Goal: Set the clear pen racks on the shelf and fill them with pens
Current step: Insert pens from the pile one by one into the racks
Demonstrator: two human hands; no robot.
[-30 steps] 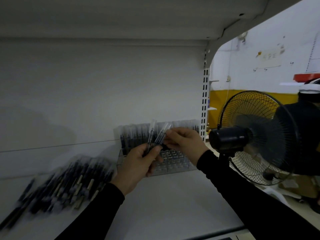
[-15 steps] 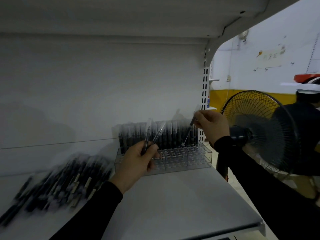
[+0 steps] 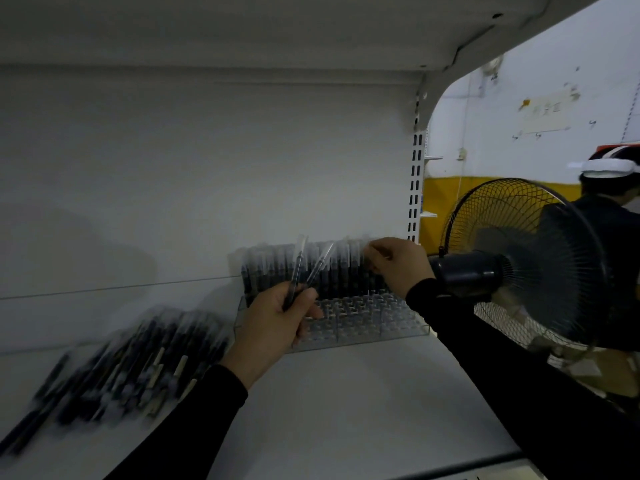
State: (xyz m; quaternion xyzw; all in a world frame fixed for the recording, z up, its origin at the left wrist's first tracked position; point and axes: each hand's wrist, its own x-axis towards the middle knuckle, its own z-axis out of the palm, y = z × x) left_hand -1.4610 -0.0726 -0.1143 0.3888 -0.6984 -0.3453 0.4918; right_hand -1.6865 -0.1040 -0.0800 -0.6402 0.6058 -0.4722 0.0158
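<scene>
Left hand [image 3: 277, 327] grips two pens [image 3: 304, 271] in front of rack [image 3: 363, 323]; right hand [image 3: 398, 265] at rack's back row, fingers curled. Loose pens [image 3: 131, 372] left of rack.

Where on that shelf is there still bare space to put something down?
The shelf is bare in front of the pen rack, out to its front edge and right end. The left is crowded with a pile of loose pens.

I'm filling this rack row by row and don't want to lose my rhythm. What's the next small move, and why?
Probably bring the right hand, now at the top of the rack's back row of pens, across to take one of the two pens the left hand holds. The clear rack shows many open front slots, so both likely go there.
</scene>
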